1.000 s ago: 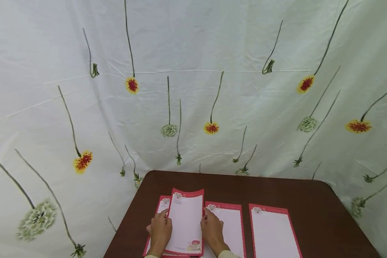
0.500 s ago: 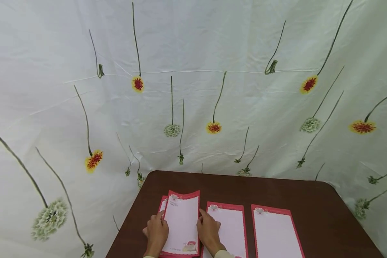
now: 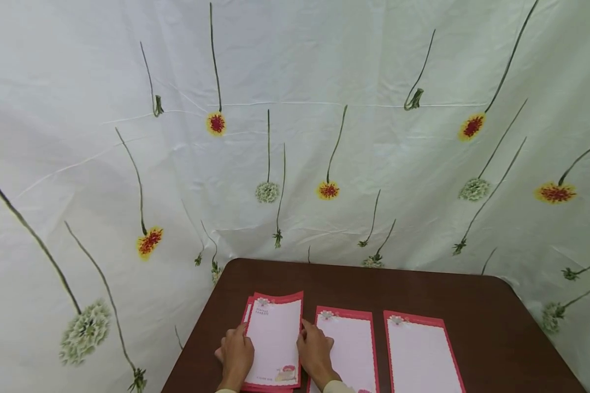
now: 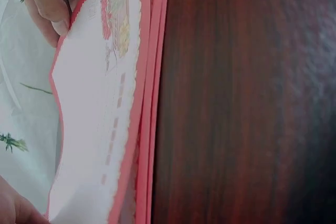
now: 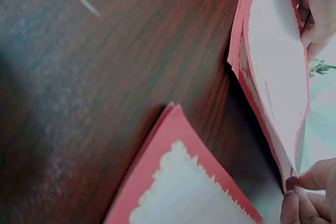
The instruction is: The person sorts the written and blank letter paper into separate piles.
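Both hands hold a sheet of letter paper [image 3: 273, 344] with a red border, a printed flower at its top corner and a small picture near its bottom. My left hand [image 3: 237, 352] grips its left edge with bent fingers. At the right edge, my right hand [image 3: 316, 352] pinches it between thumb and fingers, as the right wrist view shows. The sheet bows upward in the wrist views. Under it lies a stack of like sheets [image 4: 152, 129], mostly covered, whose red edge [image 3: 247, 311] peeks out at the upper left.
Beside the right hand lies a middle pile of the same paper [image 3: 349, 349], layered at its corner [image 5: 176, 116]. Further right is another red-bordered sheet [image 3: 420, 355]. All rest on a dark brown table [image 3: 501, 338], with a flower-printed white cloth [image 3: 295, 65] hanging behind.
Both hands have shifted the held sheet left and slightly toward the person, so it covers more of the stack below. The middle and right papers stay in place.
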Tool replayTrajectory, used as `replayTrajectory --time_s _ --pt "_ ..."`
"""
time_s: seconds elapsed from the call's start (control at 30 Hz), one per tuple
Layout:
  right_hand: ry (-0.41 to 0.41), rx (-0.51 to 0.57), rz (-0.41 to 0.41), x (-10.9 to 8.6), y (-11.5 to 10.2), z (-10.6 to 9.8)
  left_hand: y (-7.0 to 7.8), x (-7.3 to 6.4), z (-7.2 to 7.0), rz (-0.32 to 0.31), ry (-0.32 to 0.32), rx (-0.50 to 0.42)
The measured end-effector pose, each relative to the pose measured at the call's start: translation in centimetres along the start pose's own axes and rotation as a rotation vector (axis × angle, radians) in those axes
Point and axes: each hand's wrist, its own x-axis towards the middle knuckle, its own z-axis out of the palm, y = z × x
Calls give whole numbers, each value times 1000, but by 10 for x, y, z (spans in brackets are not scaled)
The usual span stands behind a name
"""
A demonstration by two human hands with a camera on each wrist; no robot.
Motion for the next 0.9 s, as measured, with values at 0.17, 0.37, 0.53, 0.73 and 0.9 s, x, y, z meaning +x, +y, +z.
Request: replayTrajectory --time_s 0.17,0.37,0.53,0.73,0.9 --pt "-5 -27 -7 -1 -3 1 -2 -2 -1 -15 7 -12" --pt "-1 -49 -11 -4 -4 4 -2 -3 -2 -76 -47 -22" --pt "13 -67 -13 -7 -2 7 -4 0 0 -108 -97 -2" --pt "-8 -102 -14 -7 -1 12 -7 0 2 -112 -102 19" --pt "-15 -142 -18 -8 -1 15 -9 -1 2 -98 -91 30"
